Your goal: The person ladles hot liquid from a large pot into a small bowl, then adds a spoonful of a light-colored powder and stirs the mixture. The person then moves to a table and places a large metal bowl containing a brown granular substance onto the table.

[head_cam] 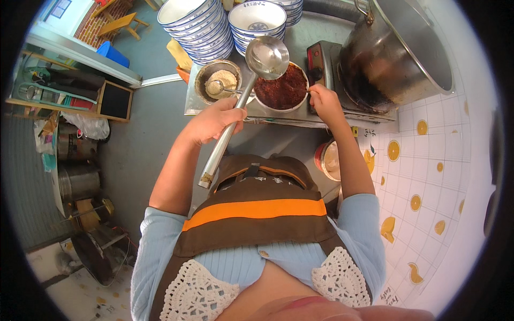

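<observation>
My left hand (219, 121) grips the long handle of a steel ladle (267, 58). The ladle's round cup is raised over the edge of a white bowl (307, 82) of dark red chili paste (281, 90); whether liquid lies in the cup, I cannot tell. At that bowl's right rim, my right hand (326, 103) pinches a thin dark handle (309, 92) whose other end is hidden. Just beyond my left hand sits a metal bowl (199, 82) of pale powder (225, 78), with a small metal spoon (217, 86) resting in it.
Stacks of blue-rimmed white bowls (200, 38) (257, 20) stand at the back of the steel counter (192, 105). To the right, a large scorched stockpot (373, 68) sits on a stove (327, 60). A tub (331, 160) is below the counter, beside the patterned wall (425, 168).
</observation>
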`<state>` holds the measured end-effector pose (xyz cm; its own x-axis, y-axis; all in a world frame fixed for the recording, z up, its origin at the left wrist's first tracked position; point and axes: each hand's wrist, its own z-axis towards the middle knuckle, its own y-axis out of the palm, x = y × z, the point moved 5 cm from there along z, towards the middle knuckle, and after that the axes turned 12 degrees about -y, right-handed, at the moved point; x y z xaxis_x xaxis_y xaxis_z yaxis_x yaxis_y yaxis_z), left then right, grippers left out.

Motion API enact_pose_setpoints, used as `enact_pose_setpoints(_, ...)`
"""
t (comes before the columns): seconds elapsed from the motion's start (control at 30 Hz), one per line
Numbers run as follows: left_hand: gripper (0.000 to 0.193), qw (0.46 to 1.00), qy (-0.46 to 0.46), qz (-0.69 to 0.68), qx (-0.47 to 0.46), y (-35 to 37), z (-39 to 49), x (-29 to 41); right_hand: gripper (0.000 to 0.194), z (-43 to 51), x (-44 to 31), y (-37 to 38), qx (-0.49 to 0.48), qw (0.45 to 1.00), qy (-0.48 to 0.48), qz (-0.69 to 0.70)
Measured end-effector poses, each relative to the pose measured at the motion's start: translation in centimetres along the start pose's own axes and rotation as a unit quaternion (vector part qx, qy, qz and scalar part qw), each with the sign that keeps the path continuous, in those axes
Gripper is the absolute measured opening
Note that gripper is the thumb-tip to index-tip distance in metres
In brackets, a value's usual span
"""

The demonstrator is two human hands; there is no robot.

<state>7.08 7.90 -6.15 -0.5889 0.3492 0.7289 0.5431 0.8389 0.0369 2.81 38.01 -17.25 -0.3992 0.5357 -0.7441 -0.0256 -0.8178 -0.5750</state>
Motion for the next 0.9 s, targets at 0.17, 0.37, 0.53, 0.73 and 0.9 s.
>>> enact_pose_setpoints(0.17,0.029,0.994,-0.004,-0.113,-0.002,1.0,-0.3,-1.6,0.018,-1.3,4.1,3.5,-0.003,0.984,0.151,0.096)
enact_pose_setpoints(0.37,0.025,0.974,0.008,-0.219,-0.052,3.5,-0.5,-2.8,0.027,-4.4,5.2,4.0,0.008,0.984,0.157,0.084)
enact_pose_setpoints(0.53,0.027,0.967,0.026,-0.243,-0.066,4.7,-0.4,-3.0,0.036,-5.2,-1.8,0.2,0.085,0.977,-0.018,-0.194)
enact_pose_setpoints(0.73,0.029,0.963,0.052,-0.248,-0.091,6.0,-0.4,-2.0,0.023,-7.1,-9.2,-1.2,0.137,0.989,-0.025,-0.044)
enact_pose_setpoints(0.9,0.029,0.953,0.068,-0.287,-0.07,7.5,0.9,-1.9,0.02,-8.8,-12.7,1.3,0.077,0.978,0.054,0.186)
